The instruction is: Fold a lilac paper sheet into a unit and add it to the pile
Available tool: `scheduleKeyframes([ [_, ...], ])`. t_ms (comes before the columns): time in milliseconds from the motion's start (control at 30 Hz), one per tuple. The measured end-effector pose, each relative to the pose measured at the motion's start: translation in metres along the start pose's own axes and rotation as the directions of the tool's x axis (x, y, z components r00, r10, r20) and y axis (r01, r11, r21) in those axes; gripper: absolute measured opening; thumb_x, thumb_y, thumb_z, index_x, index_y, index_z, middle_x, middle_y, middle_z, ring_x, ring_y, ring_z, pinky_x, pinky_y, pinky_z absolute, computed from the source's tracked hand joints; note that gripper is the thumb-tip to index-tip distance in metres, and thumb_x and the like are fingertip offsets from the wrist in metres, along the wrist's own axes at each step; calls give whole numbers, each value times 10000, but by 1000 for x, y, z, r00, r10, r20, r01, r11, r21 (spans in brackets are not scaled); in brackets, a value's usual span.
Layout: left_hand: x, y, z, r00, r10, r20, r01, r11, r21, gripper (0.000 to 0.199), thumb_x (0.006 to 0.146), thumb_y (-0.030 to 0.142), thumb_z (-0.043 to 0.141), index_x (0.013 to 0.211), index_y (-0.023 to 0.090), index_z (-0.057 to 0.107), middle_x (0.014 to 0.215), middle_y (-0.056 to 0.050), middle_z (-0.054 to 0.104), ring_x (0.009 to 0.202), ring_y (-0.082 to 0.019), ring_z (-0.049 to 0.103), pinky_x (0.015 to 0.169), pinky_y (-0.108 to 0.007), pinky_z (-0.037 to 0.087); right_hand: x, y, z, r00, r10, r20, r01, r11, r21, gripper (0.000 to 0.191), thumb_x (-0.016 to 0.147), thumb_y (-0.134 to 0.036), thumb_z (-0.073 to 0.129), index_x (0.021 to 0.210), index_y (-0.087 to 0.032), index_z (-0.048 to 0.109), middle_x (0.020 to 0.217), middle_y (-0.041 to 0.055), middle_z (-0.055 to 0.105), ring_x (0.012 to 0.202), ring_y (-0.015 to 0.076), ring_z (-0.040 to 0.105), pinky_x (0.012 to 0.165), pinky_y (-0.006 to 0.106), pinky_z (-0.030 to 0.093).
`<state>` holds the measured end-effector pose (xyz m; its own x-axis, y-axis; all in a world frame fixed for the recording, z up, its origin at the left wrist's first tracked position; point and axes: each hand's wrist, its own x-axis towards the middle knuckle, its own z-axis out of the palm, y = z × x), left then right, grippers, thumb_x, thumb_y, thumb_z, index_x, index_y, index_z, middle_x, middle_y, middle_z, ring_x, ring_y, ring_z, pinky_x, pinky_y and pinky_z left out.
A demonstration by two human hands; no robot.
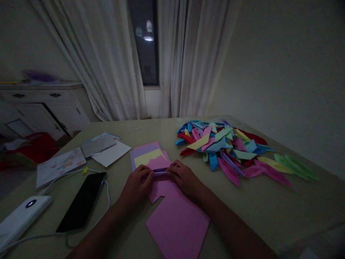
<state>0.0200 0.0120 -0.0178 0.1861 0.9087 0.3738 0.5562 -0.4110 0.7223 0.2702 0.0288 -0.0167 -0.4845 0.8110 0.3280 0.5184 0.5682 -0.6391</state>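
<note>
Between my two hands is a narrow folded strip of purple paper [161, 172]. My left hand [138, 181] pinches its left end, and my right hand [183, 176] closes on the right end. Under and around the hands lie pink paper sheets [179, 226], one large sheet reaching toward me. Just beyond the hands is a stack of coloured paper [145, 155] with purple, yellow and pink sheets showing. The fingers hide part of the strip's ends.
A heap of folded paper pieces [215, 140] in many colours spreads over the table's right side. To the left lie a black phone [82, 203] with a cable, a white power bank [25, 219], a patterned booklet [60, 165] and white paper [111, 153]. Curtains [113, 64] hang behind.
</note>
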Motion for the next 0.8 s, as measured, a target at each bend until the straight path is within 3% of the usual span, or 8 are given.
scheduleKeyframes([
  [333, 1, -12, 0, 998, -54, -10, 53, 996, -68, 239, 943, 424, 714, 996, 222, 831, 957, -84, 800, 860, -265, 744, 806, -387, 594, 2, 4, -2, 995, 42, -86, -43, 999, -16, 71, 1036, -162, 697, 1042, -208, 751, 1023, 62, 760, 959, 223, 701, 898, 330, 511],
  [467, -1, -16, -1, 999, 27, 46, -25, 999, -40, 209, 925, 302, 709, 1082, 233, 828, 1043, -95, 802, 918, -259, 761, 831, -367, 604, 2, 8, -2, 991, 72, -116, -73, 997, -1, 96, 1040, -173, 694, 1051, -199, 786, 1030, 77, 787, 962, 230, 724, 904, 342, 515],
  [600, -2, -20, -3, 994, 90, 68, -90, 996, 5, 266, 944, 206, 615, 1106, 240, 823, 1087, -105, 798, 958, -254, 772, 848, -355, 605, 3, 9, -3, 993, 61, -104, -59, 998, 23, 108, 1029, -155, 702, 1042, -186, 805, 1026, 86, 804, 964, 227, 731, 916, 347, 518],
  [800, 0, -21, -6, 998, 50, 47, -49, 998, -26, 197, 941, 258, 646, 1036, 222, 814, 1011, -91, 774, 911, -256, 752, 822, -366, 594, 2, 10, -7, 998, 46, -48, -46, 999, 8, 181, 935, -103, 798, 1102, -173, 803, 1089, 90, 791, 1010, 230, 719, 943, 355, 524],
])
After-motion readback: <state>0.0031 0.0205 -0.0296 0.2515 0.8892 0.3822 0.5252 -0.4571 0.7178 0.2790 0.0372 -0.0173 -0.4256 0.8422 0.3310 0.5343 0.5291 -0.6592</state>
